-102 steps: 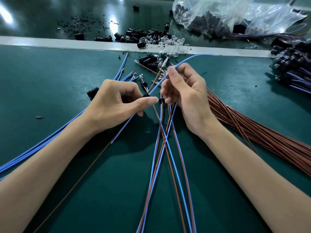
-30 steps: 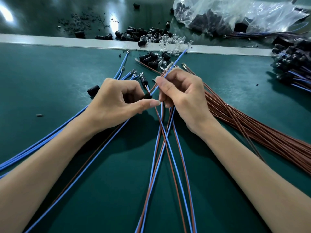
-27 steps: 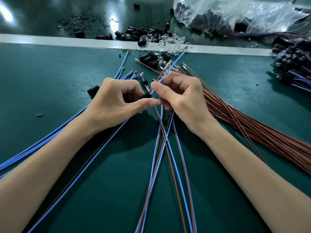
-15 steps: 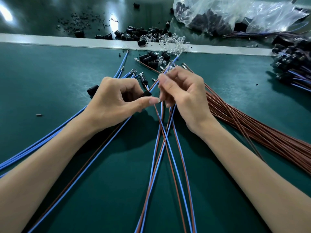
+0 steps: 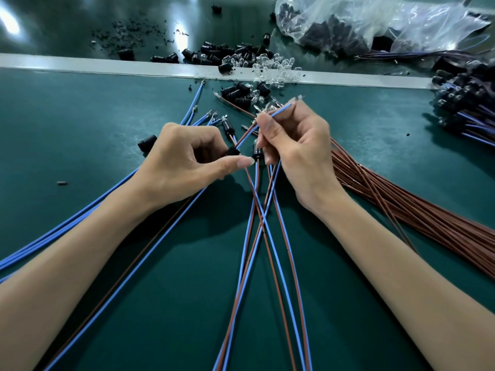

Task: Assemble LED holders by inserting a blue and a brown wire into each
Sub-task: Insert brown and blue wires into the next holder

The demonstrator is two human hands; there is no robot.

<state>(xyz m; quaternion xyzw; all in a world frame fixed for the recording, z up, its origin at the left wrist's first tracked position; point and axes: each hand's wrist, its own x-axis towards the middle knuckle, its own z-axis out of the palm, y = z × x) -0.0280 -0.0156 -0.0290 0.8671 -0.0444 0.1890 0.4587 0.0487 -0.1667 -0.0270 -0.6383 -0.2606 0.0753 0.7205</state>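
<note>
My left hand (image 5: pixel 184 162) pinches a small black LED holder (image 5: pixel 232 151) between thumb and fingers at the middle of the green mat. A blue wire (image 5: pixel 278 109) and a brown wire (image 5: pixel 245 132) run up and right from the holder into my right hand (image 5: pixel 297 145), which pinches them just above it. The blue wire's end sticks out past my right fingers. Several finished holders with blue and brown wires (image 5: pixel 257 210) lie crossed under both hands, one holder (image 5: pixel 257 153) right beside my left thumb.
A bundle of brown wires (image 5: pixel 417 210) lies at the right, loose blue wires (image 5: pixel 67 223) at the left. Black holders and clear LEDs (image 5: pixel 254 65) are scattered along the grey strip (image 5: pixel 80 66). A plastic bag (image 5: pixel 361 20) and finished assemblies (image 5: pixel 466 103) sit far right.
My right hand has drawn slightly up and right from the holder, and the blue wire end now shows shorter beyond its fingers. My left hand has stayed in place.
</note>
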